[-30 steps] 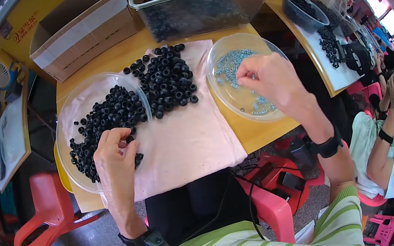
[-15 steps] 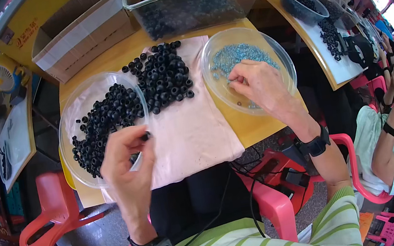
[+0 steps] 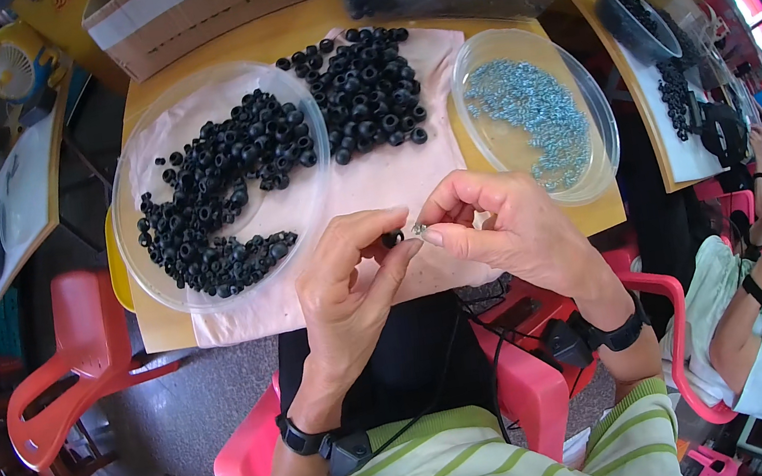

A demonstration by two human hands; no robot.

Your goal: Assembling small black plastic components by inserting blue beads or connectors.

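Bead (image 3: 389,238), black, pinched in left hand (image 3: 345,278); right hand (image 3: 518,230) pinching small shiny piece (image 3: 419,229) just beside it.

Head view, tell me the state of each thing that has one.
Left hand: pinching a black bead
Right hand: pinching a small shiny piece
Round tray: uncovered, holding black beads
Bead pile: loose on the cloth
Cloth: spread on the table
Round dish: uncovered, holding blue pieces
Fan: on or off, cannot tell

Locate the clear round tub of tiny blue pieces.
In the head view, the clear tub stands right of the pink cloth, just beyond the right hand.
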